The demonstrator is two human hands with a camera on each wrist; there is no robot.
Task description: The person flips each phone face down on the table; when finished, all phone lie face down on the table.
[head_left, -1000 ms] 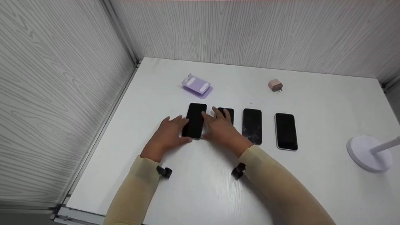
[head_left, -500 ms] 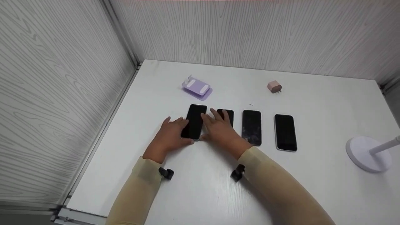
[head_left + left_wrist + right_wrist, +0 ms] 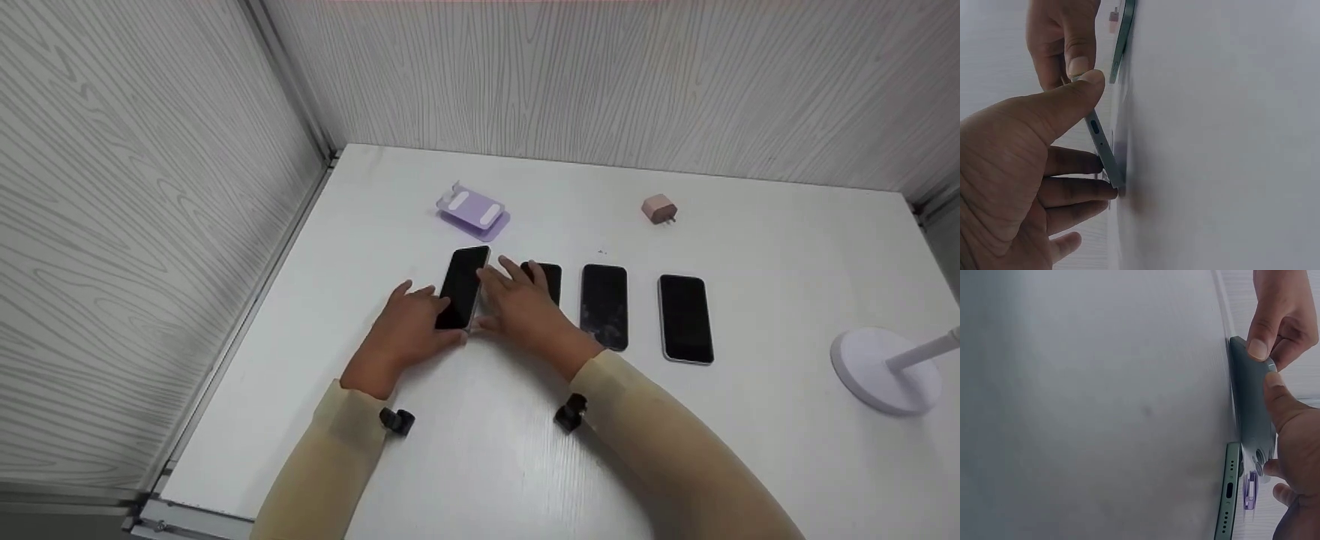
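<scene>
A black-screened smartphone (image 3: 460,289) is tilted, its right long side raised and its left long side low, close to the white table. My left hand (image 3: 405,326) holds it from the left, fingers at the low side and thumb at the bottom end. At the raised side, my right hand (image 3: 521,304) grips the edge with thumb and fingers. The right wrist view shows the phone's grey back (image 3: 1252,399) and its camera lenses (image 3: 1260,458). A second phone (image 3: 553,277) lies just right, partly hidden by my right hand.
Two more phones, a smudged one (image 3: 604,304) and a silver-edged one (image 3: 685,319), lie further right. Behind stand a purple folding phone stand (image 3: 472,210) and a pink charger plug (image 3: 659,209). A white round base (image 3: 881,367) with a pole is at right. Panels wall the table.
The phone between my hands has gone from lying flat to tilted, its right side now lifted. My right hand has shifted slightly left; the other phones have stayed in place.
</scene>
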